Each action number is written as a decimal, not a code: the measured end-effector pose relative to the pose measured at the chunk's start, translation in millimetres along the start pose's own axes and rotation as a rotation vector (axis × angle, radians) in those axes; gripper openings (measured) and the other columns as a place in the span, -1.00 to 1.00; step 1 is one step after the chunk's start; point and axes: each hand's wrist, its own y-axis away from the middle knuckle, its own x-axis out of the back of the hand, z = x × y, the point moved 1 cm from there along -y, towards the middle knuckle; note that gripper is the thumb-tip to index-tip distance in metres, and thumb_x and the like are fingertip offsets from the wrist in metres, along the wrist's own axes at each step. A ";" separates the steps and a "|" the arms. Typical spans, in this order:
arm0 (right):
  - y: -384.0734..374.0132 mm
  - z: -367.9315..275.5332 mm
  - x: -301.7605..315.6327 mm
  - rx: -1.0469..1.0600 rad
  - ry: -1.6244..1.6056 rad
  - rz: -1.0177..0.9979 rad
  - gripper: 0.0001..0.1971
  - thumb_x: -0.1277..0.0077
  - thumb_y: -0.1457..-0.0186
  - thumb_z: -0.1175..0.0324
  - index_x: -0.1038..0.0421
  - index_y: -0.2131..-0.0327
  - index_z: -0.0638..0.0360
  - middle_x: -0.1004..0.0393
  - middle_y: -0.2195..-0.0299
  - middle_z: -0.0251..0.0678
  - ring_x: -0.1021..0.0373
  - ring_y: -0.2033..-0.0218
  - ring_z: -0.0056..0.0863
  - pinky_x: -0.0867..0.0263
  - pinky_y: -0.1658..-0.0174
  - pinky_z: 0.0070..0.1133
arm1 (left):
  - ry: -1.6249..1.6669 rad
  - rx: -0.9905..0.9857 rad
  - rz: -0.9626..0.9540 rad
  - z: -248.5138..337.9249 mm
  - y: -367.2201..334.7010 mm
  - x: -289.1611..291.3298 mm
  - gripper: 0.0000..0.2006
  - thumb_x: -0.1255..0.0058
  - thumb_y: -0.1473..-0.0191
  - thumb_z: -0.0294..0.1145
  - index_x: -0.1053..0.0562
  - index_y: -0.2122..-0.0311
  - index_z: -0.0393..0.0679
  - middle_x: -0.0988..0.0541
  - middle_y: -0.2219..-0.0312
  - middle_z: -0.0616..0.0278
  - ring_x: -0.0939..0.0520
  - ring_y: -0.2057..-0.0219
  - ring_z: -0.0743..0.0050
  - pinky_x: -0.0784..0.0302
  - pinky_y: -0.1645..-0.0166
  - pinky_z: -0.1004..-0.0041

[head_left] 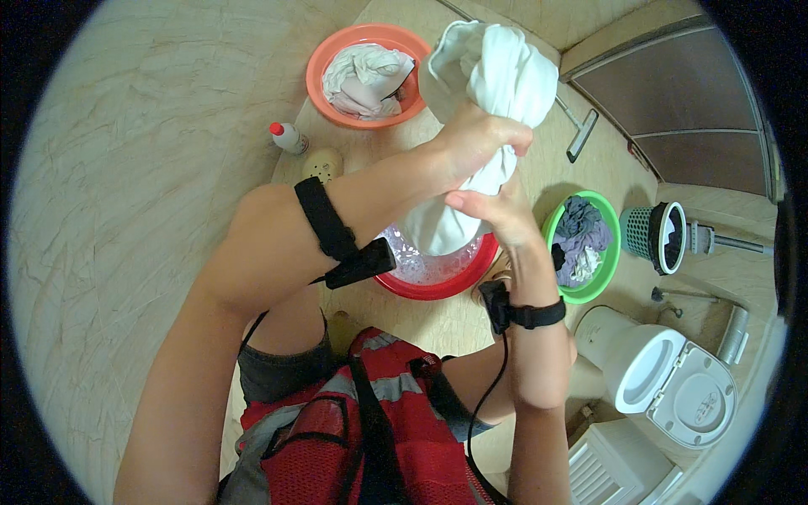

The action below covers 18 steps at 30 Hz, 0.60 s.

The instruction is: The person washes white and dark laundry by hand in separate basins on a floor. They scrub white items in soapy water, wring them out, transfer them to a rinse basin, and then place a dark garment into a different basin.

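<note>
A bunched white cloth [515, 71] is held up in both hands, its garment kind not clear. My left hand [481, 141] is closed around its narrow, twisted middle. Just below, my right hand [505, 215] grips the same cloth with the thumb pressed across it. The upper part bulges out loosely above my left fist. The lower end hangs over a red basin [433, 291] of sudsy water, and my forearm and the cloth hide part of that basin.
An orange basin [318, 93] of white laundry stands beyond, a bottle with a red cap [290, 139] beside it. To the right are a green basin [615, 244] of dark and grey clothes, a lidded-rim bin [640, 231], a toilet [644, 370] and a floor squeegee [582, 135].
</note>
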 end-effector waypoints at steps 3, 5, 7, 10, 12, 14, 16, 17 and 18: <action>-1.8 -1.1 5.8 -0.135 0.002 -0.075 -0.42 -0.26 0.38 0.42 -0.31 0.15 0.32 -0.42 0.25 -0.29 -0.36 0.20 -0.49 -0.26 0.08 -0.54 | 0.001 -0.003 0.019 1.6 -1.2 -2.1 -0.73 0.02 0.37 -0.47 -0.35 0.41 -0.25 -0.36 0.53 0.31 -0.37 0.48 0.53 -0.31 0.37 0.52; -1.0 8.5 7.9 -0.275 -0.040 -0.089 -0.44 -0.23 0.37 0.44 -0.32 0.17 0.32 -0.43 0.26 -0.28 -0.37 0.22 -0.48 -0.28 0.10 -0.53 | -0.067 -0.112 -0.004 -3.9 0.1 -3.8 -0.70 0.02 0.36 -0.47 -0.33 0.37 -0.26 -0.36 0.50 0.29 -0.37 0.44 0.53 -0.31 0.37 0.53; -2.9 11.4 8.2 -0.322 -0.011 -0.095 -0.45 -0.20 0.36 0.45 -0.31 0.15 0.31 -0.43 0.26 -0.27 -0.37 0.21 -0.44 -0.28 0.09 -0.51 | -0.133 -0.188 -0.026 -7.7 -2.5 -3.8 -0.64 -0.01 0.37 -0.46 -0.33 0.31 -0.27 -0.38 0.45 0.25 -0.39 0.40 0.50 -0.34 0.33 0.51; -5.1 21.9 10.3 -0.190 0.129 -0.010 -0.47 -0.18 0.34 0.45 -0.31 0.16 0.31 -0.43 0.27 -0.24 -0.39 0.22 -0.38 -0.30 0.12 -0.49 | -0.228 -0.233 -0.047 -14.7 -12.0 -1.1 -0.53 -0.08 0.39 -0.43 -0.33 0.23 -0.30 -0.43 0.38 0.19 -0.43 0.34 0.43 -0.38 0.24 0.48; -7.7 33.4 6.0 0.007 0.213 0.130 -0.55 -0.17 0.33 0.44 -0.35 0.24 0.32 -0.48 0.37 -0.22 -0.43 0.31 -0.43 -0.33 0.21 -0.52 | -0.314 -0.263 -0.043 -17.0 -17.0 0.3 -0.51 -0.10 0.40 -0.42 -0.33 0.21 -0.30 -0.44 0.34 0.18 -0.44 0.30 0.43 -0.38 0.20 0.47; -2.4 21.8 -0.4 0.085 0.380 0.227 -0.58 -0.16 0.31 0.43 -0.35 0.26 0.33 -0.49 0.39 -0.21 -0.44 0.34 -0.42 -0.34 0.24 -0.52 | -0.242 -0.343 0.006 -18.7 -15.8 -4.6 -0.52 -0.10 0.40 -0.41 -0.34 0.22 -0.30 -0.45 0.34 0.18 -0.45 0.29 0.43 -0.38 0.18 0.47; -1.4 14.1 -6.6 0.153 0.475 0.303 -0.61 -0.14 0.29 0.43 -0.35 0.28 0.34 -0.49 0.40 -0.20 -0.44 0.35 -0.42 -0.34 0.26 -0.53 | -0.233 -0.412 0.027 -14.9 -14.3 -6.5 -0.52 -0.12 0.39 -0.40 -0.35 0.23 -0.29 -0.46 0.34 0.18 -0.45 0.29 0.43 -0.38 0.18 0.47; -1.5 13.7 -7.5 0.182 0.487 0.336 -0.62 -0.13 0.28 0.44 -0.35 0.29 0.35 -0.49 0.40 -0.20 -0.44 0.35 -0.42 -0.34 0.26 -0.53 | -0.260 -0.441 0.017 -11.7 -13.7 -7.4 -0.53 -0.13 0.38 -0.39 -0.35 0.22 -0.28 -0.46 0.34 0.19 -0.45 0.28 0.43 -0.38 0.18 0.46; -1.6 12.9 -8.2 0.211 0.498 0.368 -0.64 -0.12 0.27 0.44 -0.35 0.29 0.36 -0.49 0.40 -0.19 -0.44 0.35 -0.43 -0.34 0.27 -0.53 | -0.287 -0.469 0.008 -8.3 -13.0 -8.1 -0.53 -0.13 0.37 -0.39 -0.36 0.22 -0.27 -0.46 0.33 0.20 -0.46 0.28 0.43 -0.38 0.18 0.46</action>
